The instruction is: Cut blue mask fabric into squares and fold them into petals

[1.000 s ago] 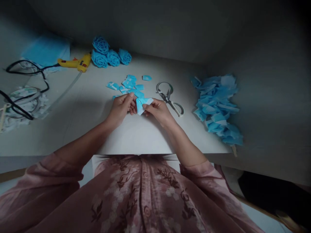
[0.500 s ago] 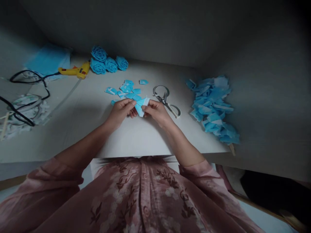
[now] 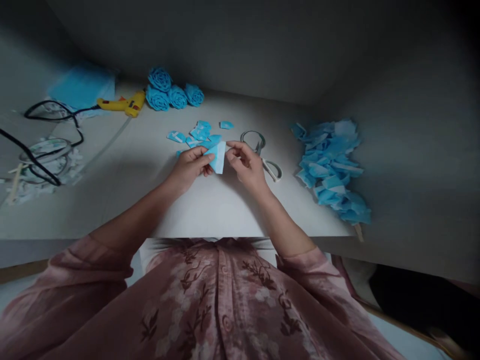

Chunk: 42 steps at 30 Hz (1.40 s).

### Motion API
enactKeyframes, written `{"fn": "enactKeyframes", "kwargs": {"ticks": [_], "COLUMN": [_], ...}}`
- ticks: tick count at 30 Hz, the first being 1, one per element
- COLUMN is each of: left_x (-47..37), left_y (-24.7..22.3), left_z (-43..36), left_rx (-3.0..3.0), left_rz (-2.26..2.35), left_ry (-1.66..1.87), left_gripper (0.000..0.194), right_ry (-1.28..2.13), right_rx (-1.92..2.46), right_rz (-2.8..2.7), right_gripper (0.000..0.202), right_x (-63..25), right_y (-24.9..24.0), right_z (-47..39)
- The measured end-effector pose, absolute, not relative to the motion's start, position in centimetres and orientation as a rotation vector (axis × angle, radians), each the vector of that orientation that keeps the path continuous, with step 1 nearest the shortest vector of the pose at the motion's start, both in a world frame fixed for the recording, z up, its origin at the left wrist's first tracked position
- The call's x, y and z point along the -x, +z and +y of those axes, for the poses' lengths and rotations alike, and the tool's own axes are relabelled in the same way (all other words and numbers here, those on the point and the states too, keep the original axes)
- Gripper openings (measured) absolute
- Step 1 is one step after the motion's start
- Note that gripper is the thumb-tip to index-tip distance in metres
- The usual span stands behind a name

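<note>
Folded blue piece [image 3: 217,158]: held up over the desk [image 3: 210,215] between the hands, its narrow end toward 9 o'clock and its pale, straight edge toward 3 o'clock.
Left hand [image 3: 187,167]: pinching the piece, thumb on top and fingers beneath, coming in from 8 o'clock.
Right hand [image 3: 249,166]: loosely curled at 4 o'clock, thumb and index parted beside the pale edge (whether the index tip touches the top corner, I honestly can't tell).
Step in hand: it looks like folding and shaping by fingertip, with the left hand anchoring and the right working the free edge.
Next move: any further fold would seem to call for a firm left pinch, with right thumb and index meeting squarely on that edge; the piece looks thin and likely to spring open.
Small blue pieces [image 3: 200,131]: loosely clustered just beyond the hands at 11 o'clock, with a lone piece [image 3: 226,125] apart near 12.
Scissors [image 3: 270,174]: lying on the desk at 3 o'clock, partly hidden by the right hand.
Blue rosettes [image 3: 177,96]: four, grouped at 11 o'clock, farther off.
Yellow glue gun [image 3: 133,105]: beside the rosettes at 10 o'clock.
Blue heap [image 3: 332,170]: well out at 3 o'clock, beyond the scissors.
White scraps [image 3: 71,167]: at 9 o'clock, under a black cord [image 3: 18,142].
</note>
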<state>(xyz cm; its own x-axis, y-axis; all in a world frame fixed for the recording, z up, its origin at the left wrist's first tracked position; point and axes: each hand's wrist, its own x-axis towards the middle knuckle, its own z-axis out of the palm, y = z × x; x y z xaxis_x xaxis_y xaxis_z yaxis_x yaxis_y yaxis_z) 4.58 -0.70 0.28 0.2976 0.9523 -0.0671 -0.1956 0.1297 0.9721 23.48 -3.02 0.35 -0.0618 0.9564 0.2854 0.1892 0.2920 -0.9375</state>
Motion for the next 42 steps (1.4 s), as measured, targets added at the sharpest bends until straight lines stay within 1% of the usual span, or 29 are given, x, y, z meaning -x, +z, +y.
{"fn": "enactKeyframes", "kwargs": {"ticks": [2,4,7,10,15,22,29,34,36,39,42], "left_x": [-4.6,-4.5,-4.6,-4.7,-4.7,-5.1,-5.1,-5.2,-5.2,-5.1,-5.1], "left_y": [0.3,0.4,0.3,-0.1,-0.4,0.1,0.1,0.3,0.4,0.4,0.2], "left_z": [-0.7,-0.7,-0.7,-0.8,-0.8,-1.2,-1.2,-1.4,-1.4,-1.5,-1.5], "left_rx": [-1.036,-0.995,-0.971,-0.981,-1.066,-1.093,-1.142,-1.179,-1.186,-1.205,-1.244], "left_rz": [0.863,0.848,0.837,0.853,0.882,0.880,0.887,0.882,0.891,0.923,0.965], "left_ry": [1.026,1.019,1.017,1.015,1.042,1.078,1.107,1.093,1.079,1.057,1.045], "left_gripper": [0.030,0.028,0.025,0.022,0.022,0.032,0.035,0.033,0.033,0.032,0.030], "right_ry": [0.631,0.426,0.254,0.201,0.333,0.642,0.823,1.022,1.065,1.085,1.081], "right_rx": [1.101,1.053,0.961,0.933,1.047,1.135,1.056,1.019,1.008,0.998,1.003], "right_rz": [-1.655,-1.824,-1.980,-2.009,-1.907,-1.691,-1.506,-1.404,-1.367,-1.372,-1.427], "right_gripper": [0.038,0.040,0.035,0.027,0.011,0.016,0.030,0.039,0.046,0.064,0.068], "right_x": [-23.7,-23.8,-23.8,-23.7,-23.4,-23.3,-23.0,-22.7,-22.7,-22.8,-22.9], "right_y": [0.3,0.1,-0.5,-1.0,-0.7,-0.1,-1.1,-1.4,-1.5,-1.8,-2.2], "right_z": [-3.0,-2.8,-2.5,-2.4,-2.5,-3.0,-2.5,-2.5,-2.4,-2.2,-2.0]}}
